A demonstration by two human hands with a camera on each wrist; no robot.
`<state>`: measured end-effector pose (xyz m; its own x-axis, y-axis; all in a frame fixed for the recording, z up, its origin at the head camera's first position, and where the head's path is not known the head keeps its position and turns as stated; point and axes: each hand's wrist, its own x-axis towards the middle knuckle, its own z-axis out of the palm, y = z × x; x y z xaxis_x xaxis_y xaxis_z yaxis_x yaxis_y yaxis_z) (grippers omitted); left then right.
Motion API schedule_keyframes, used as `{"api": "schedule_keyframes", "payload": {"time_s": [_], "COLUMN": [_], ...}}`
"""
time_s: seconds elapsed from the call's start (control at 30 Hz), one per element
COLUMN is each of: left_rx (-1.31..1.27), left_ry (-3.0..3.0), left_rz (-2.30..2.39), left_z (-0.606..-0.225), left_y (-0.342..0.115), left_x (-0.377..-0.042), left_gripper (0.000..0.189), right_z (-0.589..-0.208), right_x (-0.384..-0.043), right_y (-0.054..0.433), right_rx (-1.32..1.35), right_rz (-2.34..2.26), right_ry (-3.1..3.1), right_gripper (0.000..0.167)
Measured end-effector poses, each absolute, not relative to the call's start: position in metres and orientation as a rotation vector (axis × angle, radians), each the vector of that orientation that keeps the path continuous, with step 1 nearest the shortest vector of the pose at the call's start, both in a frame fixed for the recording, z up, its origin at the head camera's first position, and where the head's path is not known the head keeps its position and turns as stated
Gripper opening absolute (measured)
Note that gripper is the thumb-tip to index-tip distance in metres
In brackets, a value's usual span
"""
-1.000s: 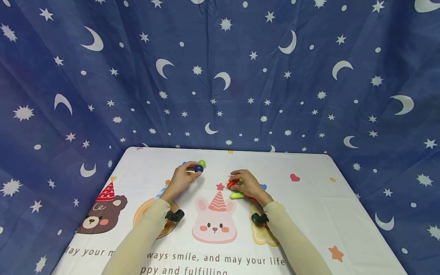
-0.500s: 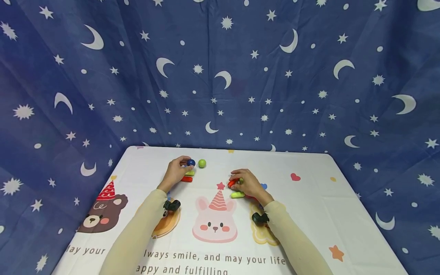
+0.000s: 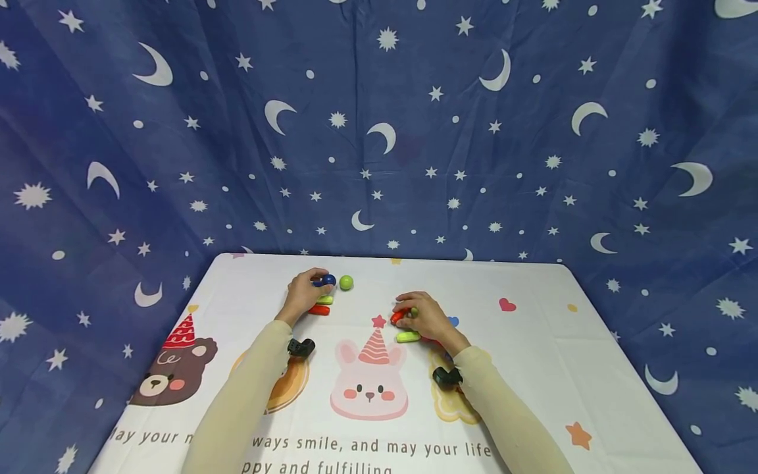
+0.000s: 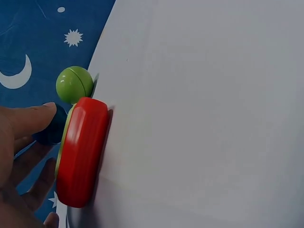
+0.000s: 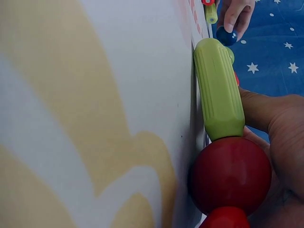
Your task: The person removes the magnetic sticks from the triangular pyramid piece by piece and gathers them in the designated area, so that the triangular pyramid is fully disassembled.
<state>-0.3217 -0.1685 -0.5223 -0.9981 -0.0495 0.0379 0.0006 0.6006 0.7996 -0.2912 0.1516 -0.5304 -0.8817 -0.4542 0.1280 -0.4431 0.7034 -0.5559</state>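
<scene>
In the head view my left hand (image 3: pixel 304 293) pinches a dark blue ball (image 3: pixel 329 280), with a blue rod beside it partly behind the fingers. A light green rod (image 3: pixel 324 300) and a red rod (image 3: pixel 320 310) lie just in front. A green ball (image 3: pixel 346 282) sits to the right; the left wrist view shows it near the end of the thick red rod (image 4: pixel 81 152). My right hand (image 3: pixel 425 316) holds a red rod (image 3: pixel 399 317), with a green piece (image 3: pixel 414 312) between its fingers. Below it, a ribbed green rod (image 5: pixel 219 90) abuts a dark red ball (image 5: pixel 230 175).
A white tablecloth (image 3: pixel 503 368) printed with a bear, a rabbit and lettering covers the table. A blue curtain (image 3: pixel 379 131) with moons and stars rises behind its far edge. Another red piece (image 5: pixel 225 219) touches the dark red ball in the right wrist view.
My left hand has moved the blue ball left and back, away from the green ball to the blue rod, uncovering the red and light green rods. The right hand has stayed still.
</scene>
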Motion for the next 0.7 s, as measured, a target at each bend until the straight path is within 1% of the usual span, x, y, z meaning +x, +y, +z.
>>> {"api": "schedule_keyframes", "payload": {"time_s": [0.53,0.7], "left_rx": [0.038,0.023], "left_ry": [-2.824,-2.812], "left_rz": [-1.261,-1.318], "left_z": [-0.5288,-0.5283], "left_y": [-0.1659,-0.169], "left_x": [-0.33,-0.328], "left_gripper": [0.044,0.048], "right_z": [-0.5317,-0.532], "right_x": [-0.2926,-0.2923], "right_y": [0.1519,0.1517], "right_rx": [-0.768,-0.772], "right_rz": [-0.917,-0.92], "right_ry": [2.902,2.895], "right_gripper": [0.025,0.025]}}
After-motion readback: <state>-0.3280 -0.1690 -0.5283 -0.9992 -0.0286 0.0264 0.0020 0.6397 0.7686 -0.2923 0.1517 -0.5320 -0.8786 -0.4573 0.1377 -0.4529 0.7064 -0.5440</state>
